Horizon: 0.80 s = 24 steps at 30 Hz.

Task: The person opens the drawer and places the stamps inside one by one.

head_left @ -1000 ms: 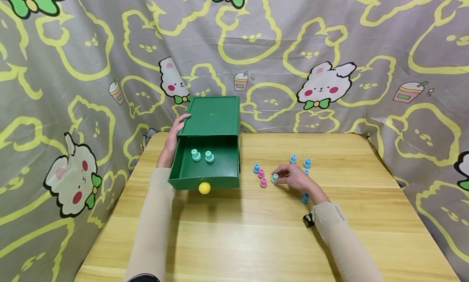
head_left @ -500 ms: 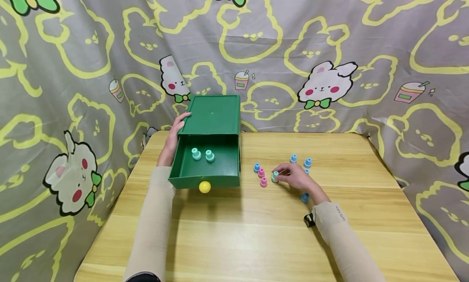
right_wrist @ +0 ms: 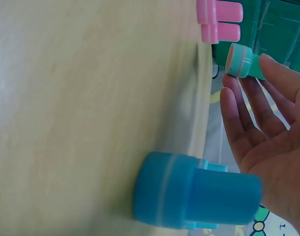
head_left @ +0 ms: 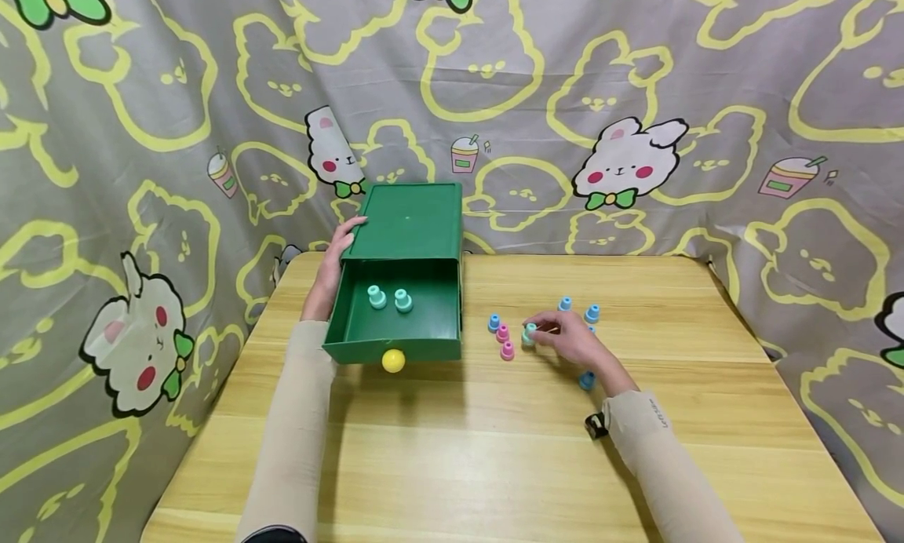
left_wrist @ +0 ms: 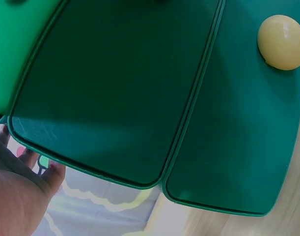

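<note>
In the head view, my right hand (head_left: 565, 337) pinches a small mint-green stepped plug (head_left: 529, 335) between thumb and fingers. The right wrist view shows this mint plug (right_wrist: 241, 61) held clear of the table, its wide end outward. My left hand (head_left: 332, 264) rests along the left side of a green drawer box (head_left: 410, 221), fingertips at its top edge. In the left wrist view, the left fingers (left_wrist: 52, 176) touch the box's side. Its drawer (head_left: 395, 351) is pulled out, with a yellow knob (head_left: 393, 361). Two mint plugs (head_left: 377, 297) stand inside it.
Two pink plugs (head_left: 507, 351) and one blue plug (head_left: 493, 323) stand between the drawer and my right hand. Several more blue plugs (head_left: 592, 314) stand around that hand, some partly hidden. A patterned curtain (head_left: 508, 96) hangs behind the wooden table (head_left: 452, 464).
The mint plug in my right hand has risen slightly off the table. My left hand, the box and the drawer stay where they were.
</note>
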Available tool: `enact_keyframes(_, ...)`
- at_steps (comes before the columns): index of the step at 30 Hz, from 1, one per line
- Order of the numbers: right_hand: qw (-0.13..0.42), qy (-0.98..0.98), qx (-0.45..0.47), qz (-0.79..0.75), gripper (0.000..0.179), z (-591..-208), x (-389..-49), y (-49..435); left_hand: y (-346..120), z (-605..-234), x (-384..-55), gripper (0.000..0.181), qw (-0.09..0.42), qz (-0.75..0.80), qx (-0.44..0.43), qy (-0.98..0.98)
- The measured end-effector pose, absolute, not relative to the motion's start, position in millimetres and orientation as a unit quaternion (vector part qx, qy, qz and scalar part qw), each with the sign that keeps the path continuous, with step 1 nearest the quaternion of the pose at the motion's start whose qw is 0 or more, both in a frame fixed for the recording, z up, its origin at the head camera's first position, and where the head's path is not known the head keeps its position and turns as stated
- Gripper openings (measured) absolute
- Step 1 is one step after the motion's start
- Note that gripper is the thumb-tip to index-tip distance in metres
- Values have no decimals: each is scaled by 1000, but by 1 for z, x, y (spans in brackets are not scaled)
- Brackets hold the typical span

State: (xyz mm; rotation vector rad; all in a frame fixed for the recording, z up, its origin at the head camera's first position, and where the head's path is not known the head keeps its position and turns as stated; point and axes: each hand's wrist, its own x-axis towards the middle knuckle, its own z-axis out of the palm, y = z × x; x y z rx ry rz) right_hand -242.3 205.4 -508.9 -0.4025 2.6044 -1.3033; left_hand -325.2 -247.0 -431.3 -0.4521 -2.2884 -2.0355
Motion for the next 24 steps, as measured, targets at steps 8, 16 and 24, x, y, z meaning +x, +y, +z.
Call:
enact_keyframes(8,61,876,-147,-456,28,-493,-242,202,-248,-432,-326,51,26,-654,-149,-741)
enact_keyframes(16,17,874,-145,-463,26,-477,-239,194,-248,-432,-326,51,23,-653,-142,-744)
enact_keyframes(24,-8,869,-141,-475,25,-467,-238,190,-247,-431,-326,51,25,-649,-145,-746)
